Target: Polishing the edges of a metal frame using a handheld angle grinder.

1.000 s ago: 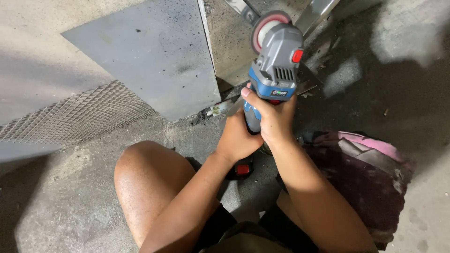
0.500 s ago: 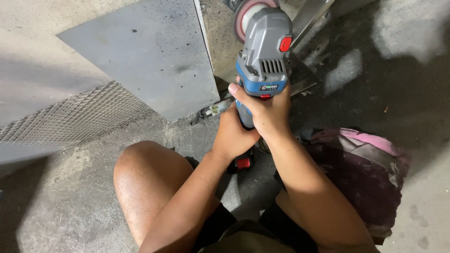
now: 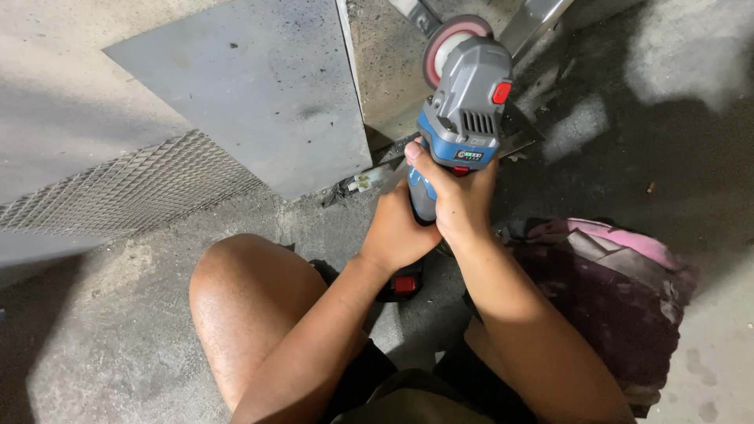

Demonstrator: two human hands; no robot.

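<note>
One angle grinder (image 3: 463, 110), two hands on it, one flat grey metal sheet (image 3: 251, 86) on the left, one strip of mesh (image 3: 126, 192) nearer in, one pinkish-purple bag (image 3: 613, 290) on the right, one bare knee (image 3: 243, 298). Both hands are wrapped tight round the grinder's handle: left hand (image 3: 397, 232) lower down, right hand (image 3: 459, 196) just above it, fingers fully curled. Compared with half a second back, the grinder sits a bit lower and further right in view, so more of the disc (image 3: 448, 43) shows. The tool is blue and grey with a red button, disc pointing to the far side, over the concrete floor (image 3: 94, 353), centre of the scene.
</note>
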